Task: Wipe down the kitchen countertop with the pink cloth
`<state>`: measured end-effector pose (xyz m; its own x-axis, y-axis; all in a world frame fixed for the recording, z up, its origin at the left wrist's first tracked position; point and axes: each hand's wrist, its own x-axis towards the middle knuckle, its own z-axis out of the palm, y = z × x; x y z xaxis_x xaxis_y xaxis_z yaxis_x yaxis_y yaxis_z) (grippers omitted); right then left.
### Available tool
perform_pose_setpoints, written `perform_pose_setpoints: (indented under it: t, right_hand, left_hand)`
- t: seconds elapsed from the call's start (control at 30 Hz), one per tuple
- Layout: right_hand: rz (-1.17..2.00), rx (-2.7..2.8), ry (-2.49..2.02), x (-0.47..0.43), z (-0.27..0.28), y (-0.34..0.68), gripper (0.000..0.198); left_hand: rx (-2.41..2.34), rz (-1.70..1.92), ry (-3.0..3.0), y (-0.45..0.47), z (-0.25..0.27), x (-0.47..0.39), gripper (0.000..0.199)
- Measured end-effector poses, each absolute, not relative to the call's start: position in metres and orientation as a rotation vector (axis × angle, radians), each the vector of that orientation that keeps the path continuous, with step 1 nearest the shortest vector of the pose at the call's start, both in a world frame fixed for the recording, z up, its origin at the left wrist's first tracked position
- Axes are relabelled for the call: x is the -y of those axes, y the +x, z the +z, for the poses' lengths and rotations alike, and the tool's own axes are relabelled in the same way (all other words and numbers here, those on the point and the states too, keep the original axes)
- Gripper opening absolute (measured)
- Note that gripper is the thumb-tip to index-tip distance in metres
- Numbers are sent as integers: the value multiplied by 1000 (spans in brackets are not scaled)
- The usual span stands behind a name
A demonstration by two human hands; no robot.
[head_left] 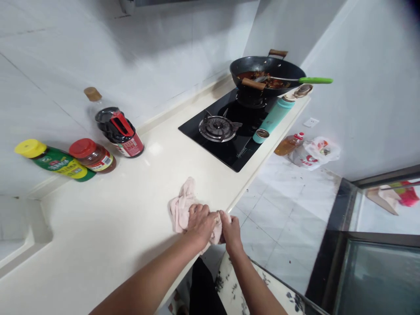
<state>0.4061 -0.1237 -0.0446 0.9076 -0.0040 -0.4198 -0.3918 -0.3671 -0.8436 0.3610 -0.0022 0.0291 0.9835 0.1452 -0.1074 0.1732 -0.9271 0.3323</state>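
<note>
A crumpled pale pink cloth (181,209) lies on the white countertop (131,218) and hangs partly over its front edge. My left hand (201,223) is closed on the cloth, pressing it against the counter with bent fingers. Right beside it, at the counter's edge, my right hand (231,229) grips another part of the same cloth. The fingertips of both hands are partly hidden in the folds.
Beyond my hands is a black gas stove (226,148). A wok (278,65) with food and a green-handled spatula (315,80) sits on its far burner. A turquoise container (275,116) lies along the stove's edge. Sauce bottles (126,140) stand left; a sink (36,236) is nearer.
</note>
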Motion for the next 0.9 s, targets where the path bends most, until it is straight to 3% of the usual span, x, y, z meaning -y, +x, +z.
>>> perform_pose_setpoints:
  t: [0.3,0.47,0.63,0.9]
  right_hand:
    - [804,-183,-1530,126,-22,278,47]
    - [924,-70,-1337,148,-13,255,50]
    - [886,-33,-1500,172,-5,280,44]
    - [487,-71,-1762,173,-16,368,50]
  left_hand:
    - [-355,-101,2722,221,39,-4,17]
    - [-455,-60,2670,194,37,-4,16]
    - [-409,-130,2656,236,43,-1,12]
    - [-259,-136,2707,378,27,13,15]
